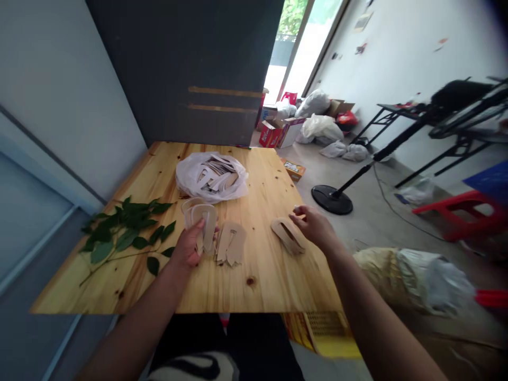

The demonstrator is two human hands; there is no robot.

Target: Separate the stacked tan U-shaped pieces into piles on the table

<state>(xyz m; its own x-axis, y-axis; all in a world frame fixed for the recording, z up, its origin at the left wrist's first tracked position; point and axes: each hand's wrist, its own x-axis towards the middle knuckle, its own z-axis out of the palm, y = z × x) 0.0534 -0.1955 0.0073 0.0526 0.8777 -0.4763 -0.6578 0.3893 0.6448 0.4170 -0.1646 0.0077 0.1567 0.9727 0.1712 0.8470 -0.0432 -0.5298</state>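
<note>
My left hand (192,243) is wrapped round a few flat beige U-shaped cutouts (206,217) with pale edges, tilted up from the wooden table. Just right of it lies a stack of beige cut pieces (232,243) with slits and jagged lower ends. My right hand (311,225) hovers at the table's right side, its fingers curled and pinched; a small whitish spot shows at the tips, too blurred to name. Beside and below those fingers rests a pile of beige oval loop pieces (288,235). Behind, a white plastic bag (186,177) stands open, full of similar cutouts.
A leafy green branch (127,238) lies on the left of the wooden table (254,296). A dark panel (190,53) stands at the back edge. On the floor to the right are a black stand base (332,199), boxes, bags and a red stool (456,211). A yellow basket (333,333) is below the table.
</note>
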